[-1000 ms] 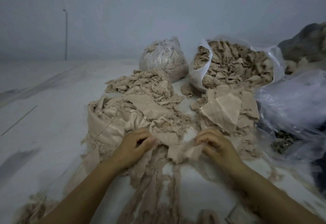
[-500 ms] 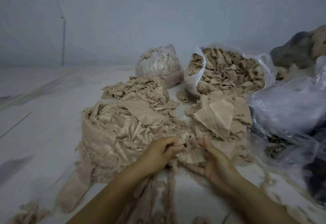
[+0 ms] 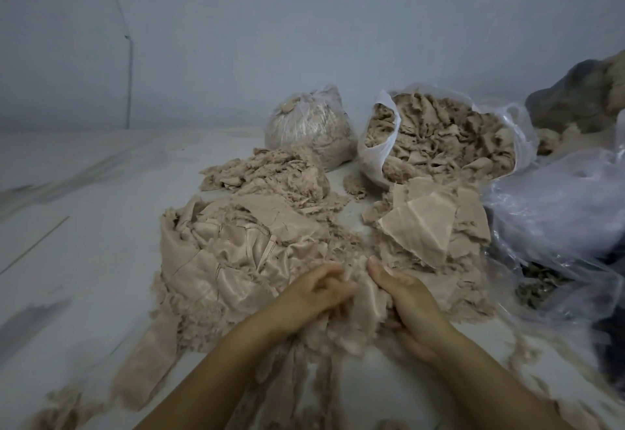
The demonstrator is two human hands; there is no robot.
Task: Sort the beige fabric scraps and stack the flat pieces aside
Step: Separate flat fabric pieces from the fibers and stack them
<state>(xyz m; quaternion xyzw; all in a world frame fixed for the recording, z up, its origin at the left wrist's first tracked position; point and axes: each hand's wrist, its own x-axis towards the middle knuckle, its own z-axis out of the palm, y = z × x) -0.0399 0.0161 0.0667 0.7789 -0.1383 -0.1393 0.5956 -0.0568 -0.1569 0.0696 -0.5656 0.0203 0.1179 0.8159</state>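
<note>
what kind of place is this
Probably a textile-waste sorting spot on a bare floor: loose beige scraps heaped there, an open plastic bag stuffed with more, and a stack of flat pieces set aside.

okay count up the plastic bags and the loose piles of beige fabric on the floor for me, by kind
Tied clear bag of scraps: 1
Open white bag of scraps: 1
Crumpled clear plastic bags at right: 1, maybe more, hard to separate
Loose beige piles: 3, namely shredded pile, big pile, flat-piece stack
Total: 6
</note>
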